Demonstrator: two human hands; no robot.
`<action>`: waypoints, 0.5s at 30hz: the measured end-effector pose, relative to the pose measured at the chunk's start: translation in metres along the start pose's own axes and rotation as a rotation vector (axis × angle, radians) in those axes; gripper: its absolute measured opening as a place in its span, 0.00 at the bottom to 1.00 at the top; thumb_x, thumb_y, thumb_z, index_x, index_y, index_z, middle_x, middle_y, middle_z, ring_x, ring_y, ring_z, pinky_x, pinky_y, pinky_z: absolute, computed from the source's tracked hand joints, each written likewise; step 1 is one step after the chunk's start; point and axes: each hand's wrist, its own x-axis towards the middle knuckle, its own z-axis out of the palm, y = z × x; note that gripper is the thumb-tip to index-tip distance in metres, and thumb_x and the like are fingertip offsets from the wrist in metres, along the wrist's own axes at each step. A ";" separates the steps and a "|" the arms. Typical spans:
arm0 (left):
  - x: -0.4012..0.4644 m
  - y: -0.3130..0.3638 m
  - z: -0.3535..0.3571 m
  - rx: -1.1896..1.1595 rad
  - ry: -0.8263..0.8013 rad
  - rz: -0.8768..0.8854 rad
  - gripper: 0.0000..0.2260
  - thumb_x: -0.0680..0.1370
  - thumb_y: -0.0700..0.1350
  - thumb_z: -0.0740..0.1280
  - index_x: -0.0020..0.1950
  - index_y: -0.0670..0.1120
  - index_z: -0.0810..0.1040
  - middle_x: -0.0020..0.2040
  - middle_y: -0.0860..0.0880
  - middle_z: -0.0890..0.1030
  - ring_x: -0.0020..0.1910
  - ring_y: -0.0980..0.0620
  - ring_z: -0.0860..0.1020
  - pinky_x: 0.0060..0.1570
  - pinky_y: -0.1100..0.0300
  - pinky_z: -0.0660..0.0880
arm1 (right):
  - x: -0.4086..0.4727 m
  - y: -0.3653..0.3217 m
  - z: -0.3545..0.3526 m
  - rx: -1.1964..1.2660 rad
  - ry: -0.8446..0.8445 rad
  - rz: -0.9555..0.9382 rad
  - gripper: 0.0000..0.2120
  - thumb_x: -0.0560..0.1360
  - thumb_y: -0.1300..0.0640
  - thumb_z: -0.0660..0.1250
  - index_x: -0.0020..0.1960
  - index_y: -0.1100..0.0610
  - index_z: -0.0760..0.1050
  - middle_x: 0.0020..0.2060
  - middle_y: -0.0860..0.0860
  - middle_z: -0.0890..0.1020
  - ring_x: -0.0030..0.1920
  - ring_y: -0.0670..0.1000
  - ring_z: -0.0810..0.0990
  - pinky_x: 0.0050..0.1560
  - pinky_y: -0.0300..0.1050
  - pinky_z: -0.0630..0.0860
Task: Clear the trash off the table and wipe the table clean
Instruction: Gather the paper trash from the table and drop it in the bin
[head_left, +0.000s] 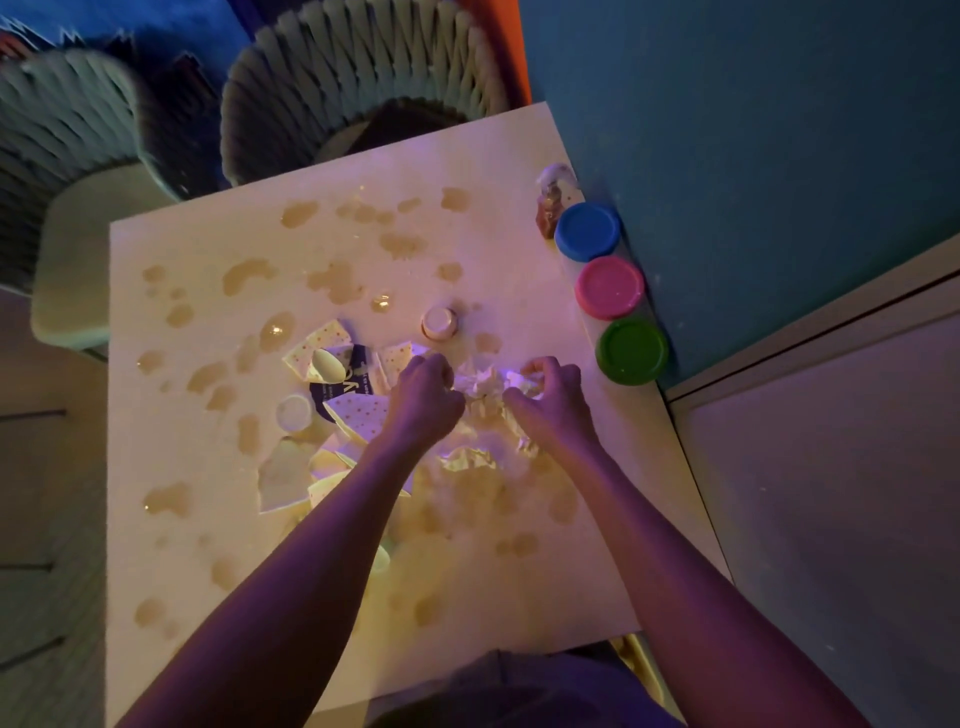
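A square white table (208, 597) is covered with brownish spill blotches (244, 273). In its middle lies a heap of trash: torn dotted paper pieces (358, 410), a dark blue wrapper (358, 366), a plastic spoon (327, 364), a small round lid (293, 413) and an overturned small cup (439, 323). My left hand (423, 397) and my right hand (550, 397) both grip a crumpled white paper (480, 387) between them, right of the heap.
Three jars with blue (587, 231), pink (609, 287) and green (631, 351) lids line the table's right edge by the blue wall, behind them a small spray bottle (551, 200). Two woven-backed chairs (358, 67) stand at the far side.
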 end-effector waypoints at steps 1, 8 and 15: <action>0.003 0.002 0.003 0.042 -0.033 0.012 0.08 0.70 0.36 0.67 0.46 0.46 0.74 0.52 0.43 0.75 0.50 0.40 0.75 0.43 0.55 0.67 | 0.000 -0.001 0.002 -0.073 -0.009 -0.011 0.19 0.71 0.48 0.70 0.60 0.47 0.71 0.55 0.50 0.69 0.47 0.55 0.77 0.52 0.48 0.74; 0.015 0.005 0.025 0.258 -0.136 0.049 0.23 0.74 0.37 0.64 0.69 0.49 0.71 0.64 0.42 0.68 0.56 0.35 0.77 0.52 0.44 0.76 | 0.006 0.006 0.017 -0.369 0.031 -0.109 0.18 0.74 0.49 0.69 0.63 0.48 0.72 0.57 0.53 0.73 0.57 0.60 0.77 0.49 0.50 0.73; 0.021 -0.002 0.032 0.327 -0.054 0.167 0.11 0.77 0.41 0.66 0.58 0.45 0.75 0.55 0.42 0.75 0.51 0.35 0.79 0.42 0.45 0.75 | 0.010 0.008 0.015 -0.415 0.069 -0.133 0.14 0.75 0.52 0.67 0.60 0.51 0.75 0.55 0.53 0.79 0.57 0.59 0.78 0.47 0.49 0.73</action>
